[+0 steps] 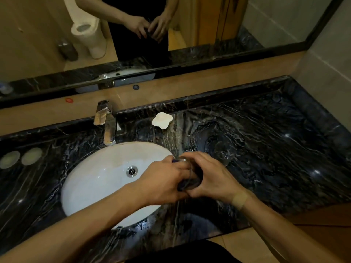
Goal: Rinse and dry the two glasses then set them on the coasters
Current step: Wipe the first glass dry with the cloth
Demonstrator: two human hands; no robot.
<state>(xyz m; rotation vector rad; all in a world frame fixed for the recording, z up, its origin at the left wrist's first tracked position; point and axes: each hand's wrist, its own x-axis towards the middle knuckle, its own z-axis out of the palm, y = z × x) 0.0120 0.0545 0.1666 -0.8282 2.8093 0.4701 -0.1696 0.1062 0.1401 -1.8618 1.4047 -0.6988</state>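
Observation:
My right hand [212, 177] grips a clear glass [191, 177] at the right rim of the white sink [98, 186]. My left hand [163, 179] pushes a dark cloth [182, 185] into the glass; the cloth is mostly hidden by my fingers. A second clear glass [221, 152] stands on the dark marble counter just behind my right hand, hard to make out against the stone. Two round pale coasters [10, 159] [32, 156] lie side by side on the counter at the far left, both bare.
A chrome tap [106, 122] stands behind the sink, with no water visibly running. A white soap dish [162, 120] sits to its right. The mirror [171, 25] behind reflects my hands and a paper roll. The counter's front edge runs at lower right.

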